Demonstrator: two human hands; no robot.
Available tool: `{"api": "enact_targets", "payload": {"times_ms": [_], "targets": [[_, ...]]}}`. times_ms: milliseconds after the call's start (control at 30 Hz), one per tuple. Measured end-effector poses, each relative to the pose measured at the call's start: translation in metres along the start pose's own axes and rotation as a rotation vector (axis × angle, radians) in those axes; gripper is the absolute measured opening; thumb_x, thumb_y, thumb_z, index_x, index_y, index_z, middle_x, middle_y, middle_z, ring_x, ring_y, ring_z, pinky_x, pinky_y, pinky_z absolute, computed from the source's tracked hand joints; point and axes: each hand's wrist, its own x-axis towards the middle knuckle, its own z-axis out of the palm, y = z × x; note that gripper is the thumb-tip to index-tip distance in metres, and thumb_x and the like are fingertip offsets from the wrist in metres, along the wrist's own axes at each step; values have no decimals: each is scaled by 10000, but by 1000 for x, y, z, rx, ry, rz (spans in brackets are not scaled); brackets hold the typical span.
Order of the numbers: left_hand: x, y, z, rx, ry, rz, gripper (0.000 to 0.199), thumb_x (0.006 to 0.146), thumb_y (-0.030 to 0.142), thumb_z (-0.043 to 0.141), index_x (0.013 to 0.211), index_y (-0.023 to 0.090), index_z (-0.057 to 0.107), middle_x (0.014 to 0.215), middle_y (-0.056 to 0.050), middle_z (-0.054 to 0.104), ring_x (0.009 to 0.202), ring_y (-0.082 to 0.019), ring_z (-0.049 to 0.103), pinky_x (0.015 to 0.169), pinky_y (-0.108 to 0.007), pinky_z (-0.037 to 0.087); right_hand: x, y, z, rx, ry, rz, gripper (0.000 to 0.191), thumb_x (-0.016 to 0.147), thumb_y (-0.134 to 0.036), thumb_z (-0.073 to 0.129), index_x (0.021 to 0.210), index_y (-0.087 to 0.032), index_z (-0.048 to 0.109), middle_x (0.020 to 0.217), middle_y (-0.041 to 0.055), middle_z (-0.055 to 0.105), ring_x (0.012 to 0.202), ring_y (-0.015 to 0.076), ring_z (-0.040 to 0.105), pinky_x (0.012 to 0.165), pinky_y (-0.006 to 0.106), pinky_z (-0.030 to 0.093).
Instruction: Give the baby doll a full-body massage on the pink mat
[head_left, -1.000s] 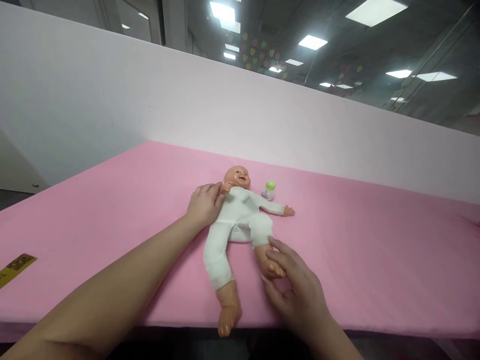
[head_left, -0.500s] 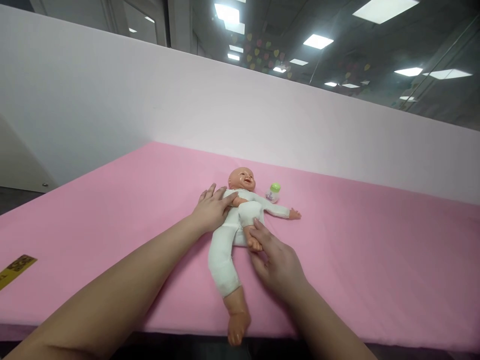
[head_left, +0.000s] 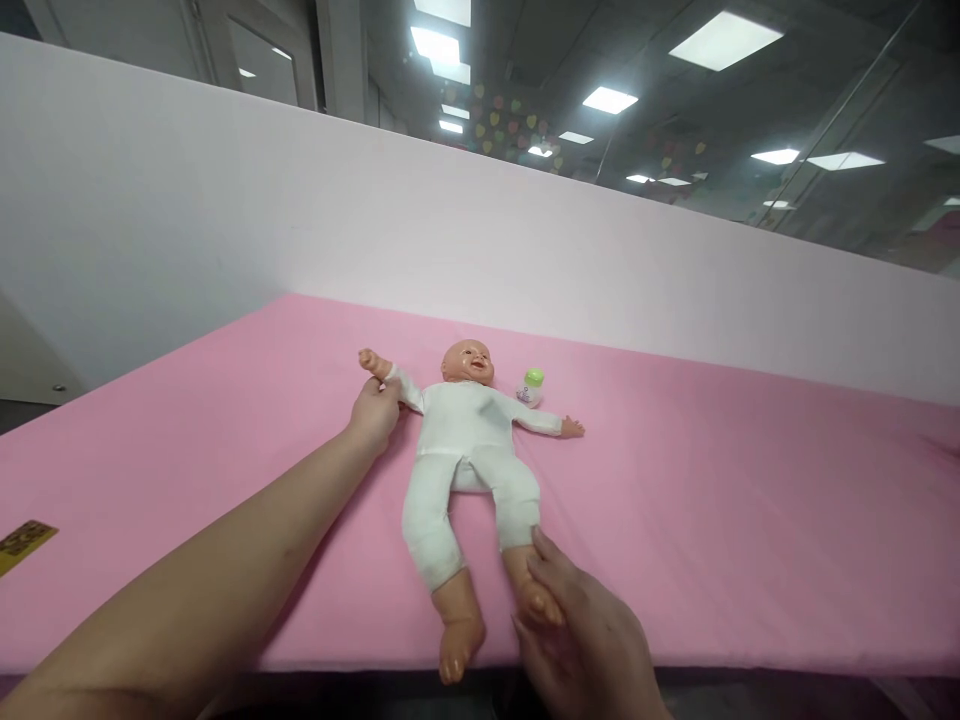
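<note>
A baby doll (head_left: 466, 425) in a white cloth suit lies on its back on a pink-covered table (head_left: 712, 520), its head away from me. My left hand (head_left: 376, 412) is closed round the doll's arm on the left side, near its wrist, and that arm points outward. Around the ankle of the doll's leg on the right side, my right hand (head_left: 581, 630) is closed, thumb on top; its other fingers are partly hidden beneath. The doll's other foot (head_left: 460, 640) rests at the table's front edge.
A small bottle with a green cap (head_left: 532, 388) lies beside the doll's head. A yellow and black label (head_left: 26, 545) is stuck at the left. White panels (head_left: 465, 240) rise behind the table, with glass above them.
My left hand has drawn the doll's arm from across its chest out to the left. My right hand has brought the bent leg down and straightened it toward me.
</note>
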Motion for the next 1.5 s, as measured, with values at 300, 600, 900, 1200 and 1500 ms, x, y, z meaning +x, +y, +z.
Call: {"api": "enact_targets", "payload": {"times_ms": [300, 600, 900, 1200, 1500], "targets": [[6, -4, 0, -148, 16, -120, 251, 997, 347, 599, 1219, 233, 573, 1150, -133, 732, 926, -259, 773, 816, -419, 657, -19, 5, 7, 117, -125, -7, 539, 849, -135, 599, 1373, -248, 644, 1202, 88, 802, 951, 256, 820, 796, 327, 703], [-18, 3, 4, 688, -18, 572, 388, 1008, 504, 576, 1262, 222, 656, 1340, -168, 666, 1268, -369, 611, 1092, -520, 484, 15, 10, -1, 65, -65, 11, 489, 868, -159, 606, 1346, -251, 648, 1313, 97, 760, 982, 270, 815, 802, 345, 703], [-24, 1, 13, 1074, -271, 852, 491, 1019, 452, 566, 1499, 357, 604, 1662, -98, 427, 1553, -415, 280, 1230, -607, 300, 77, 23, 11, 79, -75, 63, 435, 890, -175, 608, 1318, -243, 655, 1428, 87, 696, 1134, 255, 777, 889, 329, 677], [-22, -3, 11, 1016, -318, 811, 511, 1002, 467, 589, 1501, 356, 610, 1576, -148, 506, 1511, -443, 339, 1209, -629, 305, 90, 31, 37, 138, -182, 188, 448, 894, -165, 613, 1335, -239, 651, 1522, 89, 620, 1206, 282, 745, 861, 366, 684], [-5, 0, -5, 680, -90, 472, 399, 1056, 554, 451, 1186, 234, 653, 1044, -133, 719, 990, -342, 679, 868, -445, 509, 48, 18, 7, 111, -55, 126, 429, 924, -197, 617, 1352, -220, 608, 1438, 116, 687, 1263, 259, 714, 1020, 341, 638]]}}
